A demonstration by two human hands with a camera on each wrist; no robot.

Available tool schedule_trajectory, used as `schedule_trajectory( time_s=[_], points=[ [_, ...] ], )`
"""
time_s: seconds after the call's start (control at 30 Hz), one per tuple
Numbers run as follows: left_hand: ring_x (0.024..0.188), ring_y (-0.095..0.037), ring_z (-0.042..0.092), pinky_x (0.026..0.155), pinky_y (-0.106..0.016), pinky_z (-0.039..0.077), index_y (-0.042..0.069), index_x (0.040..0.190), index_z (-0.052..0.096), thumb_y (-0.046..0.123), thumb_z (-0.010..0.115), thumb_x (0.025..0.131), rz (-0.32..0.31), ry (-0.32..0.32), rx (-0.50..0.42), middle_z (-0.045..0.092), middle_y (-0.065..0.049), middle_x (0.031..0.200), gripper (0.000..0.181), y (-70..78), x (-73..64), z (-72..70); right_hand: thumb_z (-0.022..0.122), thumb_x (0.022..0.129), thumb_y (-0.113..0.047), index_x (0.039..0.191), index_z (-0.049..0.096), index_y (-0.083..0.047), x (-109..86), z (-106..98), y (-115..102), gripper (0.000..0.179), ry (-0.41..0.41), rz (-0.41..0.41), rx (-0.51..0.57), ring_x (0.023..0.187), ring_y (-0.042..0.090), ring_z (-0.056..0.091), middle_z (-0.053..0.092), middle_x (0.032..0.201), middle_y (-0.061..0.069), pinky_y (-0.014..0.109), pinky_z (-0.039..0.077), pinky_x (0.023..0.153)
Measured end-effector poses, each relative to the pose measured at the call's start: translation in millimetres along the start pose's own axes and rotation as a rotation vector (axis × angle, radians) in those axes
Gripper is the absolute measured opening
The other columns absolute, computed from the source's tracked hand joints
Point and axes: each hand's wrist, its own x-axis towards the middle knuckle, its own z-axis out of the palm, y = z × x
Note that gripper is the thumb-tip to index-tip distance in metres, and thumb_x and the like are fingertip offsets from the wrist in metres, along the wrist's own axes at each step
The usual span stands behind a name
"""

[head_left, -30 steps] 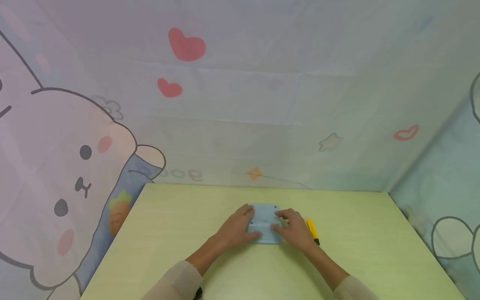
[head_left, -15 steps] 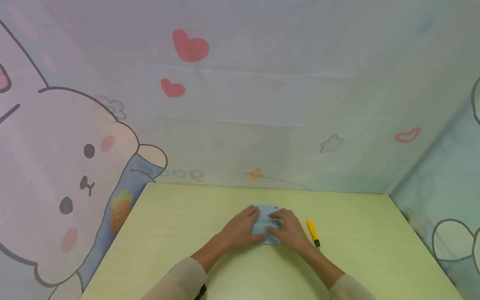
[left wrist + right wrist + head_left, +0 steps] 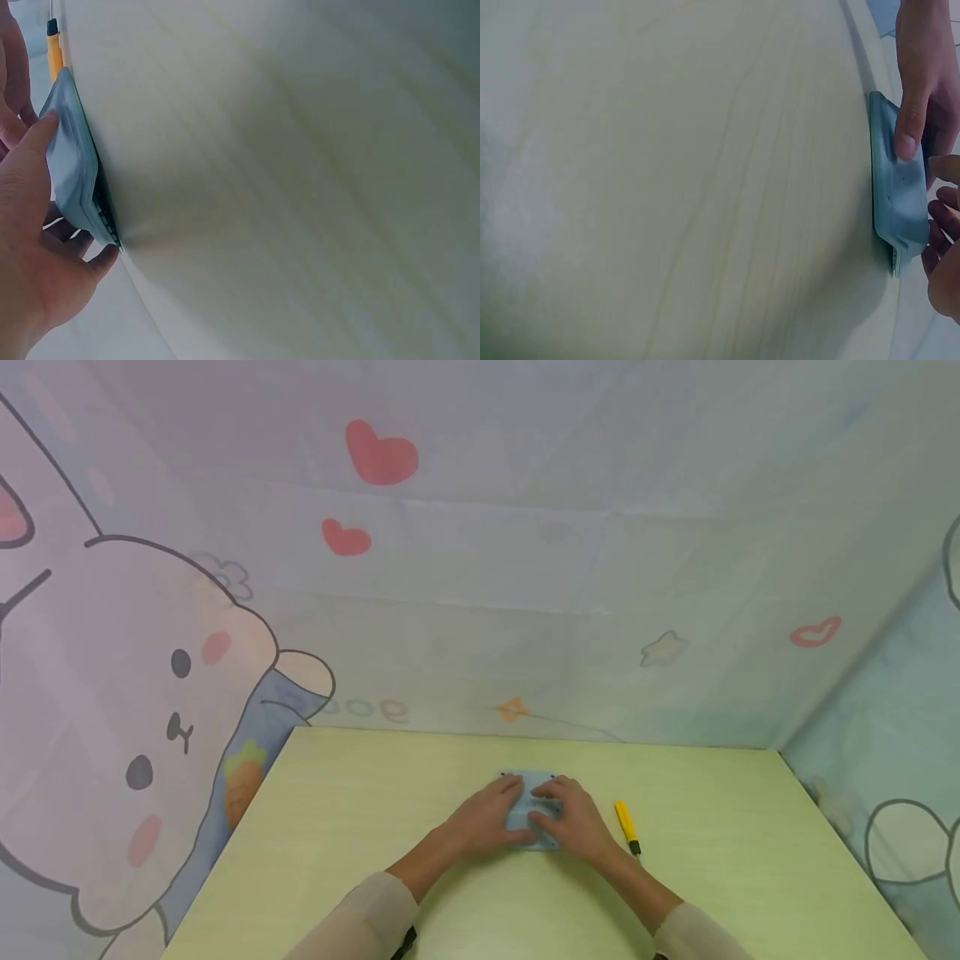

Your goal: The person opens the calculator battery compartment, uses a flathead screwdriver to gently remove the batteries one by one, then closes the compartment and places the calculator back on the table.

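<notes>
A flat light blue plastic case (image 3: 542, 777) with small dark holes lies at the middle of the table. My left hand (image 3: 487, 817) grips its left side, the thumb across the near part of its top. In the left wrist view the case (image 3: 71, 161) shows a dark gap and a toothed strip along one edge, where the left fingers curl. From the right side my right hand (image 3: 583, 822) holds the case, thumb and forefinger bent over its top with a space between them. Both hands hide much of the case.
A screwdriver (image 3: 626, 823) with a yellow and black handle lies on the pale table (image 3: 375, 793), just right of my right hand. A printed cloth (image 3: 525, 568) with hearts and a cartoon rabbit hangs behind the table.
Both hands have come closer together over the case, covering more of it. A hole at its far left corner now shows beside the left fingers. The screwdriver lies as before.
</notes>
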Motion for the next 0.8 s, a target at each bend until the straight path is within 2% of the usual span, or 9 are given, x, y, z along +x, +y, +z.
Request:
schedule_trajectory(
  time_s=[0.17, 0.4, 0.63, 0.8],
  points=[
    [0.155, -0.031, 0.037, 0.122, -0.041, 0.038, -0.001, 0.161, 0.040, 0.056, 0.074, 0.096, -0.006, 0.001, -0.003, 0.040, -0.013, 0.167, 0.093, -1.3, 0.6, 1.7, 0.087, 0.089, -0.014, 0.116, 0.078, -0.006, 0.8, 2.9, 3.8, 0.029, 0.008, -0.011, -0.023, 0.111, 0.028, 0.064, 0.068, 0.114, 0.005, 0.051, 0.054, 0.097],
    [0.155, -0.034, 0.036, 0.122, -0.043, 0.038, -0.001, 0.161, 0.041, 0.054, 0.079, 0.094, -0.008, -0.007, -0.043, 0.040, -0.013, 0.167, 0.094, -0.8, 1.2, -1.2, 0.088, 0.087, -0.015, 0.114, 0.078, -0.006, 1.7, 6.7, 7.6, 0.030, 0.014, -0.024, -0.024, 0.121, 0.036, 0.063, 0.069, 0.116, 0.006, 0.054, 0.053, 0.100],
    [0.158, -0.034, 0.030, 0.124, -0.043, 0.033, -0.001, 0.160, 0.041, 0.052, 0.081, 0.092, -0.018, -0.046, -0.098, 0.036, -0.013, 0.169, 0.096, -0.7, 3.1, -7.0, 0.088, 0.088, -0.015, 0.111, 0.078, -0.008, 2.6, 7.8, 7.2, 0.027, 0.003, -0.034, -0.028, 0.117, 0.030, 0.063, 0.068, 0.114, 0.002, 0.053, 0.053, 0.101],
    [0.159, -0.033, 0.026, 0.125, -0.044, 0.032, -0.002, 0.162, 0.037, 0.052, 0.078, 0.095, -0.008, -0.072, -0.101, 0.033, -0.014, 0.171, 0.095, -2.6, 3.4, -5.3, 0.087, 0.088, -0.012, 0.109, 0.078, -0.007, 3.3, 7.7, 6.2, 0.024, -0.004, -0.041, -0.031, 0.113, 0.028, 0.064, 0.068, 0.109, 0.002, 0.052, 0.052, 0.101]
  ],
)
